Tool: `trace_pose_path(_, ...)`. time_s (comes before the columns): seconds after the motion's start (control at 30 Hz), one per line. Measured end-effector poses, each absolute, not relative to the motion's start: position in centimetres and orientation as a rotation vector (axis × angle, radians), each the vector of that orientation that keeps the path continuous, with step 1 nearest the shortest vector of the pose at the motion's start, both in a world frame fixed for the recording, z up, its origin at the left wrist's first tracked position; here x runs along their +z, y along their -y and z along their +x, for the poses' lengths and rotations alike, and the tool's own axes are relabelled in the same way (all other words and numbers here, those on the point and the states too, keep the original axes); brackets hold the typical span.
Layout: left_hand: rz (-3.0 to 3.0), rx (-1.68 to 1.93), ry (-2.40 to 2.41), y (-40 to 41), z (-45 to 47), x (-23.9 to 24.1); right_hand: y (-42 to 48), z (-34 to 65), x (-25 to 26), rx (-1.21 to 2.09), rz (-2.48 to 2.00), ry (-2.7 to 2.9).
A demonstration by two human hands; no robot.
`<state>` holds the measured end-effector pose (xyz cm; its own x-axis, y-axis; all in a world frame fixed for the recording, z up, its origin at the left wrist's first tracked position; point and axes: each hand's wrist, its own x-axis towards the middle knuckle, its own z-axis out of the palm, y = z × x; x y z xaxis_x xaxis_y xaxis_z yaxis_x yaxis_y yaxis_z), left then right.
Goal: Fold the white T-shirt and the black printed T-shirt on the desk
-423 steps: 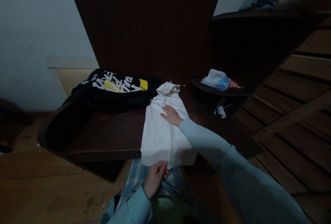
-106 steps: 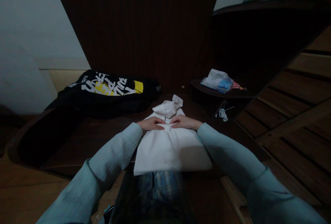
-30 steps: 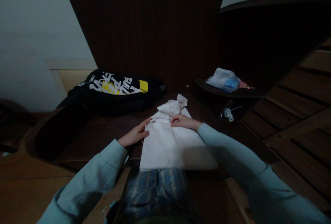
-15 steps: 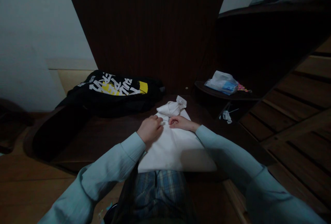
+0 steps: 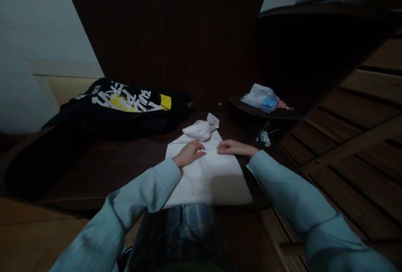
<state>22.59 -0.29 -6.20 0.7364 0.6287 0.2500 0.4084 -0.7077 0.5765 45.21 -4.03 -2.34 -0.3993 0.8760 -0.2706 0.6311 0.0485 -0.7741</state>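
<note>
A white cloth [image 5: 216, 182], probably a garment, lies spread over the front of a dark wooden bench, with a twisted, bunched part [image 5: 202, 128] at its far end. My left hand [image 5: 189, 153] rests on the cloth, thumb and fingers closed in a pinch at a crease. Level with it, my right hand [image 5: 234, 147] pinches the same crease near the cloth's right edge. A short span of fabric runs between the two hands. The exact fold under the fingertips is too dark to make out.
A black garment with white and yellow print [image 5: 125, 104] lies at the back left of the bench [image 5: 103, 175]. On a small shelf to the right sits a plastic tissue pack [image 5: 260, 98]. Wooden slats [image 5: 354, 138] rise at the right.
My hands have moved apart along the cloth, the right one to the right. A cloth flap now shows beyond my left hand. The whole view has shifted slightly.
</note>
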Motion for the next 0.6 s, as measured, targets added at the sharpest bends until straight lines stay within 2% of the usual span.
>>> trace_pose_path(0.2, 2.324, 0.662, -0.831, 0.4, 22.7, -6.9, 4.0, 46.3, -2.6, 1.163, -1.619, 2.077)
trace_pose_path(0.47, 2.467, 0.805, -0.796, 1.2, 22.6, -6.2, 5.2, 44.6, -2.9, 0.502, -1.59, 2.093)
trace_pose_path(0.6, 2.643, 0.806, -0.797, 1.5, 22.2, -5.7, 5.8, 42.2, -3.5, 0.627, -1.462, 2.047)
